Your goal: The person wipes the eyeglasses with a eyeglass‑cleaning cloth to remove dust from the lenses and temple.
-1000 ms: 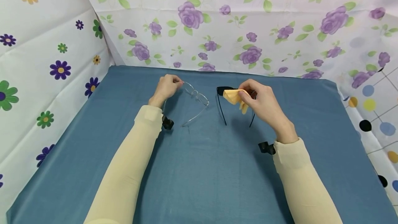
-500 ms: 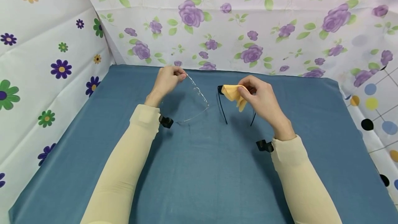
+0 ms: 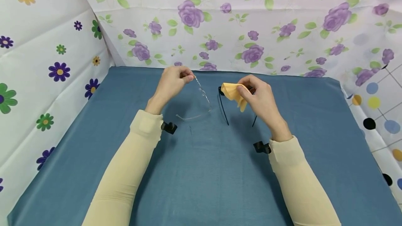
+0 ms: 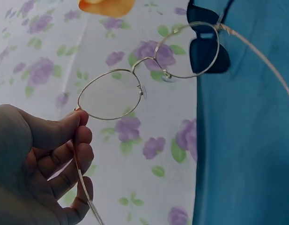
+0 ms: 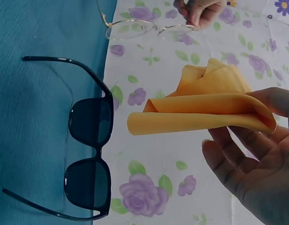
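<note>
My left hand [image 3: 172,82] pinches thin-rimmed, round-lens eyeglasses [image 4: 111,70] at one hinge corner, between thumb and fingertips. In the left wrist view both temples are spread, one running down past my curled fingers. From the head view the eyeglasses [image 3: 202,91] hang nearly edge-on above the blue cloth. My right hand [image 3: 260,97] pinches a folded yellow-orange cloth [image 5: 200,110] between thumb and fingers. Below and behind it, black sunglasses [image 5: 90,140] lie on the blue cloth with temples unfolded; the yellow cloth and right hand hide much of their front in the head view.
A blue cloth [image 3: 201,170] covers the table. Behind it hangs a white sheet with purple roses [image 3: 191,13], and another flowered sheet [image 3: 31,79] stands on the left. Dotted tile-patterned sheeting [image 3: 383,114] lines the right side. Small black cameras [image 3: 169,127] sit at both wrists.
My left hand has risen and moved right, turning the eyeglasses from facing the head camera to nearly edge-on. The right hand with the yellow cloth has shifted slightly left and up.
</note>
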A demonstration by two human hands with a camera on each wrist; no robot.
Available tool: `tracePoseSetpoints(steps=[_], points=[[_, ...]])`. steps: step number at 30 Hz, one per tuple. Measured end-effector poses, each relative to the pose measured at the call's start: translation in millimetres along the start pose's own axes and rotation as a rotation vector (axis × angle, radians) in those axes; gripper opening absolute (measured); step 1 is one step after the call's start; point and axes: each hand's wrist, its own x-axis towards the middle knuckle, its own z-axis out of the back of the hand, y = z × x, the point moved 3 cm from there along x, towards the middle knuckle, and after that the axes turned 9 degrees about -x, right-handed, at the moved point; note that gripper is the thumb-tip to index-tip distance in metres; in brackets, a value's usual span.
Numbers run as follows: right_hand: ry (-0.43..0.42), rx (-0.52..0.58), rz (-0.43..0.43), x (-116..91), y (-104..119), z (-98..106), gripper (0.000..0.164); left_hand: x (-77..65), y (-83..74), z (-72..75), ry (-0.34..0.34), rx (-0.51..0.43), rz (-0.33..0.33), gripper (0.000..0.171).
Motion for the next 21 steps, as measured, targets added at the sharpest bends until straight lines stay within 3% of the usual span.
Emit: tracePoseSetpoints(steps=[13, 21], points=[[-0.044, 0.027, -0.052, 0, 2, 0, 0.019, -9.7, -28.0, -7.5, 0.007, 0.062, -0.227, 0.013], [-0.097, 0.043, -0.072, 0, 3, 0, 0.023, -14.4, -32.4, -12.0, -0.063, 0.091, -0.406, 0.01]])
